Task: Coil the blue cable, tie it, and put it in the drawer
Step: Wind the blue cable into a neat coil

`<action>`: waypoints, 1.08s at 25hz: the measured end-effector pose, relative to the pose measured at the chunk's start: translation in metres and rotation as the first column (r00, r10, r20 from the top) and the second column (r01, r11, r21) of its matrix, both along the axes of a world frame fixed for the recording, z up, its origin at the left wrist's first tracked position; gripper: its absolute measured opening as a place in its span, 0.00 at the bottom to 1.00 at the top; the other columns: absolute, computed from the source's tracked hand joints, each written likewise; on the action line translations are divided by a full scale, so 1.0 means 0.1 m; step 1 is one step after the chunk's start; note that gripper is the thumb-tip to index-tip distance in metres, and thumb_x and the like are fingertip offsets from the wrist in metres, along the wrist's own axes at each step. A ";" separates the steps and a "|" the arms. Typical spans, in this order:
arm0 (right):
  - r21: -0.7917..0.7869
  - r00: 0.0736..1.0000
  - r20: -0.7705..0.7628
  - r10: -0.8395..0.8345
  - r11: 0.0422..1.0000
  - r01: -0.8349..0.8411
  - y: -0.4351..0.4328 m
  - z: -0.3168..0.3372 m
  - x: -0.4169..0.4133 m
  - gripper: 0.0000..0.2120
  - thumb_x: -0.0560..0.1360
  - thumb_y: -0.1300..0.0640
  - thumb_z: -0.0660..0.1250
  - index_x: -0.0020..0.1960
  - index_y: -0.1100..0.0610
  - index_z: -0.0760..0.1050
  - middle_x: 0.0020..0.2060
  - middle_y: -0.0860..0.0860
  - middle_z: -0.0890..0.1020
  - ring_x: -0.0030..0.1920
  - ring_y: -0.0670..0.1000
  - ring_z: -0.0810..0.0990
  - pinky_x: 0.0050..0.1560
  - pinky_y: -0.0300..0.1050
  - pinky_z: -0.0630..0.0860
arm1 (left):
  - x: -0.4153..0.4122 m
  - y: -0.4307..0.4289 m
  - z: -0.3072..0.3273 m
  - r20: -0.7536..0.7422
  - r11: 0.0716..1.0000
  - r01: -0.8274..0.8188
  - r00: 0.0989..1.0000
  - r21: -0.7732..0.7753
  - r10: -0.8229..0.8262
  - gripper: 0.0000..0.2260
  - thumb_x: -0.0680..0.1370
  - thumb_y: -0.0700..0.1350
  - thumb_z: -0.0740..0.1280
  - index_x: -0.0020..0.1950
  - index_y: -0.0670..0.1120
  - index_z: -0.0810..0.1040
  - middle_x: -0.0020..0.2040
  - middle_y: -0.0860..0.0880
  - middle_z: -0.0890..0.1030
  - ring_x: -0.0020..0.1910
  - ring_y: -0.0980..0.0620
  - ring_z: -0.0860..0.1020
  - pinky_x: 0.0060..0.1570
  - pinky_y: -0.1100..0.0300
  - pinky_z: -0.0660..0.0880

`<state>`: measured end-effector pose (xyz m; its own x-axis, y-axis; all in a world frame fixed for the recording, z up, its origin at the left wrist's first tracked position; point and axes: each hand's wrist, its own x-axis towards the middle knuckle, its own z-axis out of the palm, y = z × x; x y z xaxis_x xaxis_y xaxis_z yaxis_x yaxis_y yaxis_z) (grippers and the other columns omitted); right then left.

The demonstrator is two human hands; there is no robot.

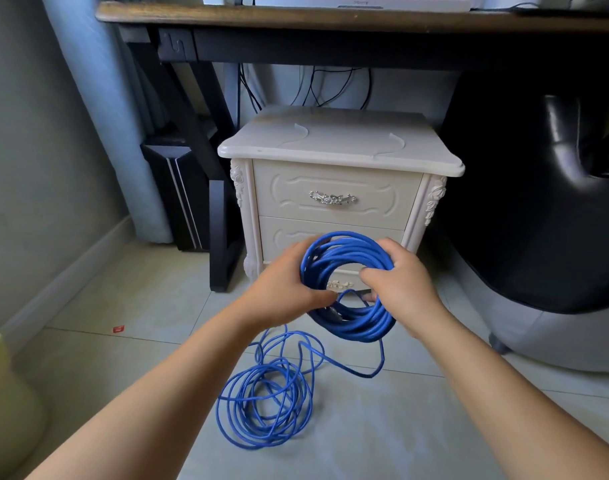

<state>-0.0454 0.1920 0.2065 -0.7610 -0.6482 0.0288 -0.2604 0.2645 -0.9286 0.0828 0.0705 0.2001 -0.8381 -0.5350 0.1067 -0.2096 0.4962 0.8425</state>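
My left hand (289, 289) and right hand (400, 285) grip opposite sides of the coiled blue cable (344, 244) before the closed drawer (334, 199), with loose loops trailing on the floor (123, 375); it looks light and springy, best clasped across all strands.
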 end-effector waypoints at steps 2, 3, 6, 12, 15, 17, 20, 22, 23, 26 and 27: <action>0.106 0.987 -0.157 0.025 0.994 -0.008 0.01 0.01 -0.05 0.11 0.68 0.64 0.65 0.42 0.47 0.74 0.33 0.49 0.77 0.36 0.55 0.78 0.42 0.53 0.81 | 0.00 -0.02 0.01 -0.035 0.999 0.034 0.999 0.009 -0.033 0.35 0.68 0.44 0.77 0.72 0.59 0.68 0.65 0.57 0.74 0.63 0.59 0.74 0.64 0.58 0.73; 0.163 0.974 -0.220 0.055 0.986 -0.019 0.01 0.02 -0.05 0.10 0.68 0.63 0.65 0.42 0.48 0.73 0.33 0.50 0.77 0.37 0.57 0.77 0.40 0.50 0.77 | 0.00 -0.02 0.04 -0.046 0.998 0.043 0.998 0.040 -0.041 0.36 0.69 0.44 0.77 0.73 0.60 0.67 0.67 0.58 0.73 0.66 0.61 0.72 0.65 0.61 0.70; 0.311 0.903 -0.373 0.212 0.946 -0.094 0.01 0.05 0.07 0.09 0.68 0.61 0.65 0.44 0.50 0.69 0.35 0.48 0.78 0.38 0.55 0.75 0.36 0.46 0.71 | -0.01 0.06 0.07 0.028 0.974 0.097 0.995 -0.203 -0.094 0.38 0.69 0.39 0.73 0.75 0.59 0.63 0.67 0.58 0.70 0.64 0.61 0.70 0.58 0.74 0.64; 0.257 0.889 -0.387 0.245 0.955 -0.151 0.00 0.12 0.30 0.15 0.69 0.55 0.69 0.52 0.48 0.67 0.39 0.44 0.77 0.37 0.50 0.74 0.36 0.46 0.68 | -0.02 0.09 0.08 0.060 0.964 -0.072 0.994 -0.256 0.090 0.19 0.70 0.39 0.65 0.58 0.55 0.78 0.41 0.54 0.81 0.41 0.50 0.78 0.43 0.56 0.75; 0.134 0.969 -0.174 0.176 0.979 -0.153 0.03 0.09 0.22 0.17 0.68 0.56 0.71 0.51 0.47 0.68 0.41 0.47 0.80 0.37 0.47 0.76 0.37 0.40 0.72 | -0.04 0.08 0.05 0.000 0.981 -0.181 0.983 -0.073 0.181 0.03 0.72 0.42 0.68 0.41 0.49 0.75 0.32 0.52 0.77 0.33 0.49 0.74 0.37 0.54 0.74; 0.074 0.982 0.001 0.190 0.979 -0.189 0.05 0.03 0.19 0.16 0.68 0.55 0.73 0.51 0.47 0.71 0.43 0.50 0.82 0.42 0.51 0.80 0.45 0.43 0.76 | -0.06 0.04 0.04 -0.028 0.958 -0.244 0.968 0.154 0.251 0.03 0.74 0.42 0.69 0.43 0.45 0.76 0.32 0.49 0.75 0.31 0.49 0.73 0.33 0.57 0.73; -0.074 0.965 0.187 0.183 0.982 -0.172 0.06 -0.05 0.24 0.15 0.69 0.53 0.76 0.53 0.45 0.75 0.44 0.47 0.85 0.48 0.49 0.84 0.57 0.51 0.78 | -0.05 0.01 0.04 -0.014 0.892 -0.292 0.949 0.344 0.316 0.04 0.75 0.41 0.70 0.47 0.41 0.78 0.30 0.49 0.74 0.30 0.50 0.72 0.29 0.63 0.70; -0.151 0.956 0.258 0.142 0.983 -0.105 0.04 -0.09 0.27 0.21 0.65 0.50 0.78 0.56 0.45 0.75 0.47 0.46 0.85 0.50 0.47 0.84 0.60 0.51 0.78 | -0.04 0.04 0.03 -0.011 0.843 -0.318 0.934 0.433 0.358 0.04 0.75 0.41 0.70 0.48 0.42 0.79 0.28 0.49 0.73 0.29 0.50 0.72 0.30 0.61 0.69; -0.173 0.950 0.284 0.129 0.982 -0.081 0.03 -0.11 0.27 0.24 0.63 0.49 0.78 0.57 0.44 0.74 0.49 0.46 0.84 0.51 0.48 0.84 0.59 0.53 0.78 | -0.05 0.05 0.02 -0.015 0.810 -0.336 0.921 0.480 0.390 0.04 0.75 0.41 0.69 0.49 0.43 0.79 0.28 0.48 0.72 0.28 0.50 0.72 0.32 0.60 0.68; -0.179 0.910 0.387 0.147 0.980 -0.082 0.02 -0.14 0.33 0.24 0.68 0.58 0.77 0.59 0.47 0.71 0.45 0.47 0.83 0.48 0.50 0.84 0.52 0.57 0.81 | -0.08 0.03 0.03 -0.027 0.680 -0.397 0.853 0.616 0.521 0.02 0.75 0.40 0.69 0.46 0.46 0.78 0.28 0.48 0.71 0.28 0.50 0.72 0.34 0.57 0.68; -0.172 0.897 0.415 0.153 0.981 -0.088 0.00 -0.17 0.36 0.22 0.69 0.60 0.76 0.59 0.50 0.71 0.42 0.47 0.84 0.46 0.50 0.84 0.52 0.59 0.81 | -0.08 0.02 0.02 -0.033 0.646 -0.399 0.835 0.651 0.550 0.02 0.75 0.41 0.69 0.45 0.46 0.78 0.28 0.49 0.71 0.28 0.50 0.72 0.36 0.55 0.69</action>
